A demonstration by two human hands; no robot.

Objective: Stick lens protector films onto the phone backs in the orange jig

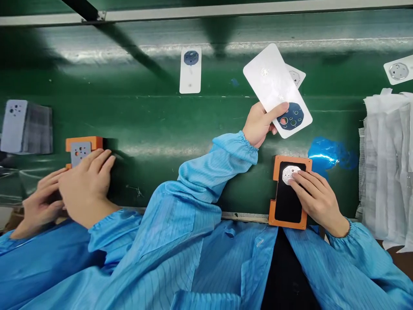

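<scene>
My left hand (260,124) is closed on a white phone back panel (274,79), gripped near its dark blue octagonal camera area (293,117). The panel is tilted above the green bench. Lower right, an orange fixture (276,168) holds a black phone-shaped panel (287,204). On that black surface is a silver octagonal camera piece (288,174). The fingertips of my right hand (318,198) are bent together at the silver piece's right edge, with the palm over the fixture's right side.
Another white panel (190,79) lies further back; one is partly hidden behind the held panel, one (400,70) at far right. Blue film (329,153) and stacked white sheets (383,168) are at right. At left, a co-worker's hands (85,185) work at an orange fixture (97,142) beside stacked grey panels (29,127).
</scene>
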